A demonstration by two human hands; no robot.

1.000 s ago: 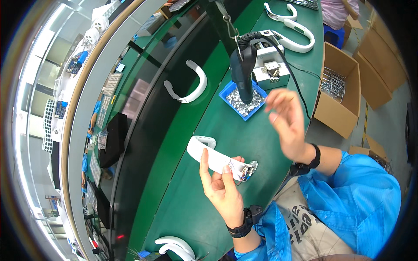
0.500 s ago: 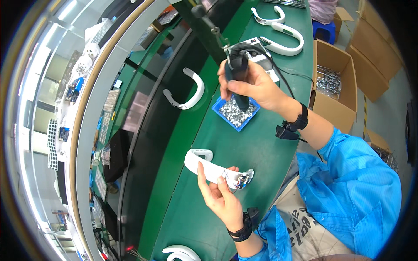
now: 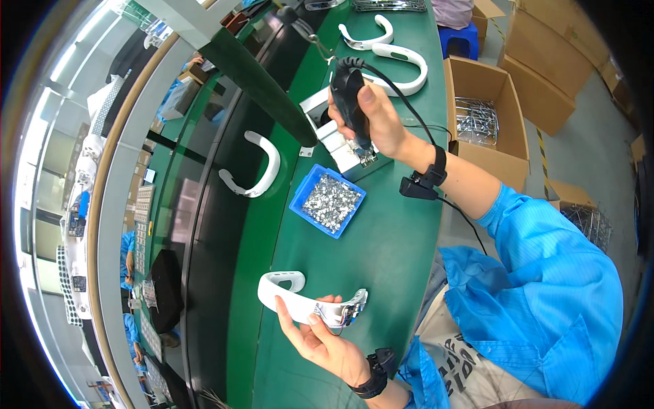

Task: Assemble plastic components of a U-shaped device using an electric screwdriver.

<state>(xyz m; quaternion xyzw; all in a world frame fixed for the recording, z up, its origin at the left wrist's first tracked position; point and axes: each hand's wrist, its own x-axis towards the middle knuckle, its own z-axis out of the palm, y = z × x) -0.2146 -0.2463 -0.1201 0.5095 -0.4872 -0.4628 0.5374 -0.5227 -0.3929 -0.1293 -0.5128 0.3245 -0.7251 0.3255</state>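
Note:
My left hand (image 3: 327, 344) has its fingers wrapped round a white curved housing (image 3: 293, 307), shaped like a neck-fan shell, above the green bench. Small wires and a circuit part (image 3: 352, 311) show at its right end. In my right hand (image 3: 381, 126) is a black electric screwdriver (image 3: 349, 102), pointing downward, with a coiled cord at its top. Its tip is near a white box-shaped device (image 3: 335, 146) on the bench; I cannot tell whether they touch. A blue tray (image 3: 304, 211) of small metal parts sits between my hands.
More white curved housings lie on the bench, one to the left (image 3: 272, 163) and two at the far end (image 3: 415, 82). A dark green post (image 3: 262, 85) rises beside the device. Right of the bench stands a cardboard box (image 3: 494, 153) holding metal pieces. A black conveyor strip (image 3: 214, 273) runs along the left.
The view has shifted. My right hand has carried the screwdriver from over the blue tray to the white device beyond it. My left hand keeps hold of the white housing.

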